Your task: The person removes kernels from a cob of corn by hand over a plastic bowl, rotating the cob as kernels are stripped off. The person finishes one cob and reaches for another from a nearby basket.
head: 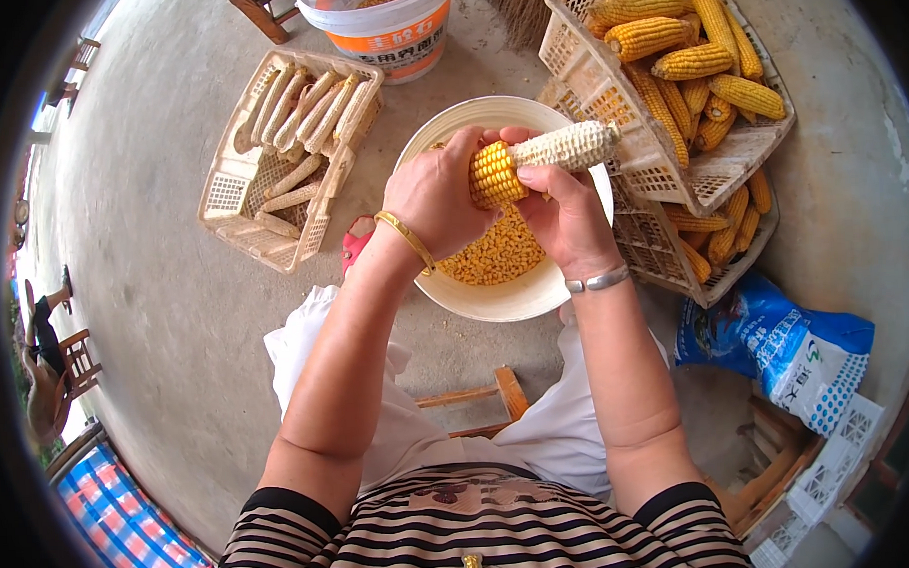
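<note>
Both hands hold one dried corn cob [499, 176] above a cream basin [493, 305]. My left hand [436, 187] is wrapped round the end that still bears yellow kernels. Along the bare, pale stretch of the cob [570, 146], my right hand [568, 212] has its thumb at the edge of the kernels, with fingers behind. Loose corn kernels [498, 256] cover the basin's bottom below. The left fingers are partly hidden behind the cob and the hand itself.
Left of the basin stands a plastic crate [222, 193] of stripped cobs. Stacked crates [613, 109] at the right hold whole corn ears [694, 61]. A white bucket [386, 42] stands behind, near a broom [516, 8]. A blue bag [779, 348] lies at right; a person [46, 358] sits far left.
</note>
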`<state>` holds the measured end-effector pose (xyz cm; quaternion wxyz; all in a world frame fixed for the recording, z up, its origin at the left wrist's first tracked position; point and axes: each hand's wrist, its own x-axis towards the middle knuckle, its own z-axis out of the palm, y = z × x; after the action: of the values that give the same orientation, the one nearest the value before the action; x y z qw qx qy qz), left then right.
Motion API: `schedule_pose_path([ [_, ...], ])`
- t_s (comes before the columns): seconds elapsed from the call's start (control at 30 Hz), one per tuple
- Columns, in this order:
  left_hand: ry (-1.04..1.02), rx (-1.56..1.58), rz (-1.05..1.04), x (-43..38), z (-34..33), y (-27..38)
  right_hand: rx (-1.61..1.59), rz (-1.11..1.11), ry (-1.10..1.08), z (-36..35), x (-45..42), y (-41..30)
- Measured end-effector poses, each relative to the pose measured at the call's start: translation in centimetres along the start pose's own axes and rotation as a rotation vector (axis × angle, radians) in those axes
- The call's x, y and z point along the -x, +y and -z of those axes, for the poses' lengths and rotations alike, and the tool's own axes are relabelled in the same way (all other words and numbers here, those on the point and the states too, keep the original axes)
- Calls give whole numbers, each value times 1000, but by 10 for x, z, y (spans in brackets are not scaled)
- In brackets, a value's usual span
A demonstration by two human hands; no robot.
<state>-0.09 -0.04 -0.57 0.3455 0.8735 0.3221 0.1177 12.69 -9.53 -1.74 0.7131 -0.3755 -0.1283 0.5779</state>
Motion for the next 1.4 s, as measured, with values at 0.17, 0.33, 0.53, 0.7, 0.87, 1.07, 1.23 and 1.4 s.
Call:
schedule_pose_path([
  [0.17,8,33,2,1,2,2,1,38,-117,1,0,-1],
  [0.33,44,-73,55,1,-4,0,1,56,-98,1,-2,2],
  [0.53,59,-225,48,1,-11,2,-32,16,31,-4,0,7],
  [0.7,66,-161,50,1,-7,2,23,1,-22,2,-3,6],
  [0.87,66,-148,58,0,-7,2,-41,3,-36,-3,-1,2],
  [1.07,75,-102,50,0,-6,2,7,19,-55,-3,-1,0],
  [1.23,127,-269,-17,3,-8,1,-50,-48,9,-7,2,-1],
  [1.4,150,-297,-48,4,-15,0,-35,-2,51,-2,-2,11],
])
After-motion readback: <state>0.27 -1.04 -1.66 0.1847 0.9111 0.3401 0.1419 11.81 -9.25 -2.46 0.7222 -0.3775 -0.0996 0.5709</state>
